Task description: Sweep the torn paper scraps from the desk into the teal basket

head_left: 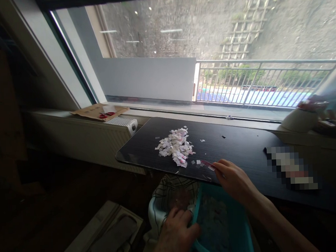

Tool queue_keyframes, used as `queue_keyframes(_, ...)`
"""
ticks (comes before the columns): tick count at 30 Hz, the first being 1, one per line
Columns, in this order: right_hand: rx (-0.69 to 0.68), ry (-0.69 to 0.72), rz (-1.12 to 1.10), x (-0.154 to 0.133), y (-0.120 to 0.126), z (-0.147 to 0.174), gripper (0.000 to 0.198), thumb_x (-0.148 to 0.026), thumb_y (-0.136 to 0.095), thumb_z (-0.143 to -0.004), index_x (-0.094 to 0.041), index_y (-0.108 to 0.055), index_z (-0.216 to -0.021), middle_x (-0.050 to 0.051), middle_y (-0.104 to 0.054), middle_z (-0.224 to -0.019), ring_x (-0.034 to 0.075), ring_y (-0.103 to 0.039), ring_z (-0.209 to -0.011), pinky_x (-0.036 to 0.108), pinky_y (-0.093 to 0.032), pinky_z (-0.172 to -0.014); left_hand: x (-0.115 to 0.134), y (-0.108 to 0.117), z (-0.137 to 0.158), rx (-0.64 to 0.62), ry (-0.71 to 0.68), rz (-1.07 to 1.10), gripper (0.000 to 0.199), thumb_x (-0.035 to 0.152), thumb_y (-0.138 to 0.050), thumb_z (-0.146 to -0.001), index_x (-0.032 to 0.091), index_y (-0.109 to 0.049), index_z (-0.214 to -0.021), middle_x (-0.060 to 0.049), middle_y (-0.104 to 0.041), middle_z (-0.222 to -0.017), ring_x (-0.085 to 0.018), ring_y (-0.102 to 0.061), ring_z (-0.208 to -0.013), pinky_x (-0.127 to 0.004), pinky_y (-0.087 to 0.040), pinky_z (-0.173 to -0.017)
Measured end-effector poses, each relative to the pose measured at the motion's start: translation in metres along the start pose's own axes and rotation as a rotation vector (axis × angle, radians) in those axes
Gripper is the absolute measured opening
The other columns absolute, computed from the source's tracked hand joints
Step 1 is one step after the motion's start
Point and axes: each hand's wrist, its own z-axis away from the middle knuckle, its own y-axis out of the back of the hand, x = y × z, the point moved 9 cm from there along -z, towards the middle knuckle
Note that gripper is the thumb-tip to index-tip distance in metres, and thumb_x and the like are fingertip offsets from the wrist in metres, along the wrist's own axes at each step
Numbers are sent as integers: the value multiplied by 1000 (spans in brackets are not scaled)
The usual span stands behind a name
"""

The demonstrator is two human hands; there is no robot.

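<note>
My right hand [234,177] is closed on a thin, flat reddish card [207,164], held low over the front edge of the black table [229,142]. A few loose paper scraps lie beside the card's tip. Left of it is a heap of small white paper scraps [175,144], some with pink print. Below the table edge, my left hand [175,230] grips the left rim of a teal bin [197,209], thumb over the rim and fingers outside it. Pale scraps, dim in shadow, lie in the bin. A checked cloth [162,194] is beside it.
Red-handled scissors [106,115] lie on brown paper [87,111] on the sill at left, above a radiator [82,134]. A blurred-out object [292,169] is on the table's right side. A box-like object [111,231] stands on the floor at lower left.
</note>
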Motion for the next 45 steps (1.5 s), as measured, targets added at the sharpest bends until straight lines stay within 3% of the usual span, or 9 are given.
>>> queue_keyframes(6,10,-10,-37,1,0,-14,26,-22,-40,-89,-19,-65,-95,5,-61,-85,15,-55,-72,24,-39,-59,-1,-10,1,-14,-12,-7,33,46,-75,-66,23,-56,-79,2,-50,-78,-18,-50,-74,-31,-32,-67)
queue_keyframes(10,-8,-9,-12,9,5,-24,27,-20,-40,-88,-17,-66,-93,5,-63,-85,14,-56,-72,24,-40,-61,-4,-13,4,52,-16,-36,20,34,-71,-69,23,-55,-75,2,-47,-72,-17,-48,-67,-31,-32,-66)
queue_keyframes(15,-12,-144,111,31,23,0,26,-21,-41,-87,-17,-66,-94,6,-63,-83,15,-56,-69,26,-40,-58,0,-7,3,-11,28,10,23,36,-72,-68,22,-55,-77,1,-49,-78,-19,-49,-74,-33,-33,-71)
queue_keyframes(19,31,-105,41,14,24,14,27,-23,-39,-90,-18,-64,-97,6,-62,-89,16,-57,-73,26,-42,-62,4,-4,-2,-96,50,37,26,38,-74,-68,23,-56,-80,2,-51,-80,-19,-49,-76,-31,-32,-68)
queue_keyframes(27,28,-16,-69,-18,0,9,26,-20,-39,-91,-18,-64,-98,5,-61,-89,16,-56,-80,27,-43,-70,-1,-11,-11,-233,67,86,28,38,-73,-67,24,-57,-85,1,-52,-86,-21,-50,-82,-34,-34,-73)
queue_keyframes(34,17,39,-75,-16,-6,-17,27,-20,-41,-90,-20,-64,-105,6,-63,-95,17,-57,-87,27,-44,-74,7,8,-22,-202,109,80,24,34,-73,-69,22,-57,-84,-1,-52,-87,-22,-49,-84,-36,-35,-77)
queue_keyframes(38,1,101,-130,-24,-8,-2,26,-21,-41,-91,-22,-64,-103,5,-63,-95,17,-58,-85,26,-45,-72,9,14,-23,-177,117,95,23,35,-71,-72,22,-57,-83,-1,-52,-87,-22,-49,-85,-35,-35,-76)
queue_keyframes(45,43,45,-119,-20,2,18,26,-19,-41,-90,-21,-64,-102,6,-63,-94,18,-58,-86,28,-46,-73,7,11,-23,-203,108,112,24,37,-72,-71,22,-57,-84,-2,-53,-88,-22,-49,-84,-35,-36,-75)
